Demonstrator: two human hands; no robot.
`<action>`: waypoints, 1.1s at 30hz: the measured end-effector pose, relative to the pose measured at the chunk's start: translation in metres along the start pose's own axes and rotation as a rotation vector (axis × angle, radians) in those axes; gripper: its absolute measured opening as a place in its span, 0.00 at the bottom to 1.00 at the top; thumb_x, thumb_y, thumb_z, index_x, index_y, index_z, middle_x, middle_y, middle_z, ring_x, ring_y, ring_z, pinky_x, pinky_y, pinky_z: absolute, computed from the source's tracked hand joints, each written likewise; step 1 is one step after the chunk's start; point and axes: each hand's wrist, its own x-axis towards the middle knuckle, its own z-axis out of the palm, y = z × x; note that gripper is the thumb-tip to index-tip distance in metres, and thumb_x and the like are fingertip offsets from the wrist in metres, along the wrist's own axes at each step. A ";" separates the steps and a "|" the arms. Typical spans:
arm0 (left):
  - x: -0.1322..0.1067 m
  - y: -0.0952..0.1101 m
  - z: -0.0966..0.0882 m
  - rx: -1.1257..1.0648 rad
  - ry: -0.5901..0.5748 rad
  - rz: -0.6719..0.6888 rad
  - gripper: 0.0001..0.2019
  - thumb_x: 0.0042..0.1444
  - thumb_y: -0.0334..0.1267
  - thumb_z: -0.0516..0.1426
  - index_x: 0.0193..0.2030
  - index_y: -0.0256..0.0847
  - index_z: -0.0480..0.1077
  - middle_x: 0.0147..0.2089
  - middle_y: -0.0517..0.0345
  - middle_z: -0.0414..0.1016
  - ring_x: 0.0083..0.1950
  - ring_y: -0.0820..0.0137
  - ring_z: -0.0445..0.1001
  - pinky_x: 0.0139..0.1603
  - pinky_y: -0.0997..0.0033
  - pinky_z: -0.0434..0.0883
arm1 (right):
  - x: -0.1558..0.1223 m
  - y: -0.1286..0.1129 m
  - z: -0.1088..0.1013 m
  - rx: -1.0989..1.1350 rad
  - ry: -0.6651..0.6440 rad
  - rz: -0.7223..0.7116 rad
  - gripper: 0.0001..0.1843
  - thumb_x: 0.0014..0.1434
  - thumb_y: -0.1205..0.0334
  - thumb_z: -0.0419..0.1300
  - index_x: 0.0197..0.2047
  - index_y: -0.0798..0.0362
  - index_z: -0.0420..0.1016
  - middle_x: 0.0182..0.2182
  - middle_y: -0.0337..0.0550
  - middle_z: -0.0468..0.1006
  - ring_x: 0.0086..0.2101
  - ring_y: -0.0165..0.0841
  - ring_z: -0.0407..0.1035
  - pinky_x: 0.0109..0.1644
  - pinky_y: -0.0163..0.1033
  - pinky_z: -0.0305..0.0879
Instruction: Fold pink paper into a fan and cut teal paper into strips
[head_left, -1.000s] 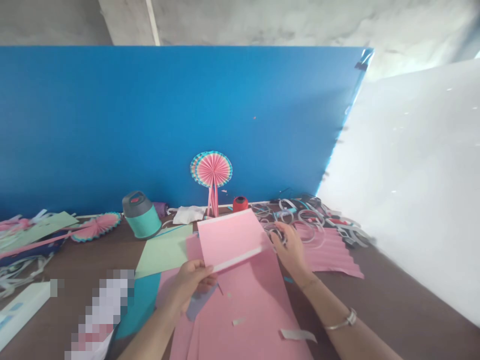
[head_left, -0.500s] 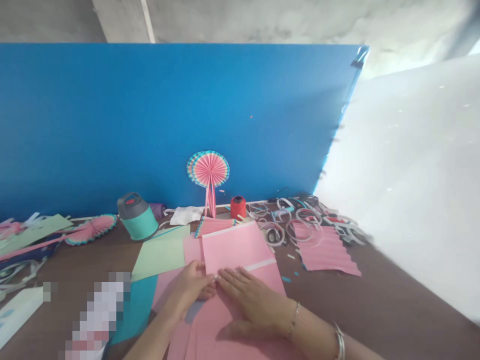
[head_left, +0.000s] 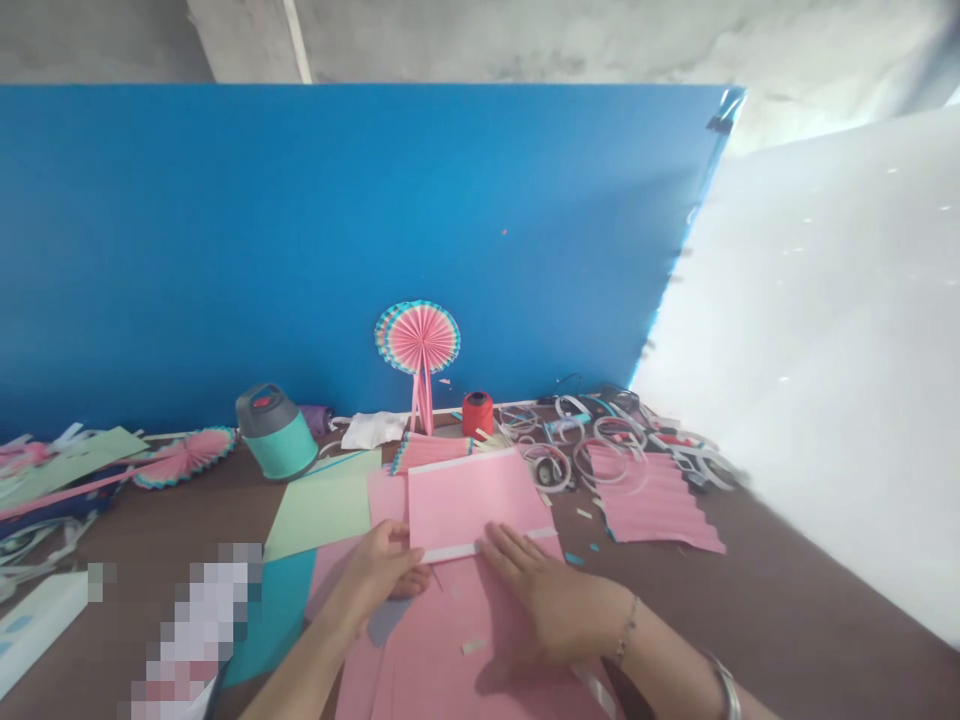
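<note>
A pink paper sheet (head_left: 469,497) with white strips along its far and near edges lies over larger pink sheets (head_left: 450,660). At its near left corner, my left hand (head_left: 384,575) is closed on the edge between thumb and fingers. My right hand (head_left: 551,595) rests open, fingers stretched together, its tips on the near white strip (head_left: 450,552) toward the right. A small pale scrap (head_left: 473,647) sits on the pink paper below.
Green paper (head_left: 322,510) and blue paper (head_left: 266,610) lie left. Behind stand a teal-and-grey jug (head_left: 276,432), a red thread spool (head_left: 478,414) and a round pleated fan (head_left: 418,338). Tape rings (head_left: 609,447) and pleated pink paper (head_left: 660,500) lie right; a blue panel (head_left: 225,230) rises behind.
My right hand has slid right along the near white strip, uncovering its left part and the pale scrap. My left hand stays at the corner.
</note>
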 end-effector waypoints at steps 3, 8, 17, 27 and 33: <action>-0.001 0.003 -0.003 0.007 -0.003 -0.006 0.20 0.43 0.40 0.62 0.41 0.36 0.60 0.28 0.49 0.78 0.29 0.66 0.78 0.33 0.70 0.73 | -0.004 0.010 -0.005 -0.009 0.056 0.077 0.60 0.43 0.43 0.63 0.67 0.57 0.33 0.66 0.53 0.30 0.63 0.49 0.29 0.63 0.52 0.44; 0.002 0.004 -0.010 0.001 -0.010 0.032 0.17 0.41 0.43 0.63 0.34 0.37 0.63 0.27 0.51 0.77 0.28 0.68 0.77 0.31 0.71 0.72 | 0.007 0.038 -0.010 -0.125 0.465 0.154 0.36 0.51 0.61 0.58 0.63 0.57 0.55 0.61 0.59 0.56 0.60 0.48 0.51 0.58 0.52 0.55; -0.002 0.017 -0.025 -0.111 -0.203 0.109 0.20 0.37 0.48 0.64 0.32 0.37 0.66 0.26 0.56 0.77 0.26 0.74 0.73 0.27 0.79 0.66 | 0.031 0.059 -0.029 0.528 0.988 0.408 0.37 0.51 0.45 0.56 0.58 0.59 0.58 0.45 0.55 0.74 0.40 0.42 0.71 0.45 0.47 0.66; -0.001 0.018 -0.032 -0.069 -0.286 0.115 0.22 0.39 0.50 0.64 0.38 0.39 0.68 0.30 0.56 0.76 0.29 0.71 0.74 0.27 0.77 0.66 | 0.022 0.047 -0.037 1.013 0.810 0.172 0.20 0.43 0.47 0.64 0.30 0.57 0.74 0.26 0.43 0.77 0.27 0.34 0.71 0.29 0.35 0.65; 0.007 0.013 -0.031 -0.023 -0.193 0.252 0.21 0.47 0.57 0.57 0.35 0.38 0.70 0.36 0.57 0.76 0.40 0.68 0.73 0.38 0.74 0.67 | 0.021 0.044 -0.036 1.059 0.664 0.147 0.19 0.41 0.49 0.66 0.29 0.56 0.73 0.23 0.40 0.76 0.25 0.32 0.69 0.27 0.33 0.64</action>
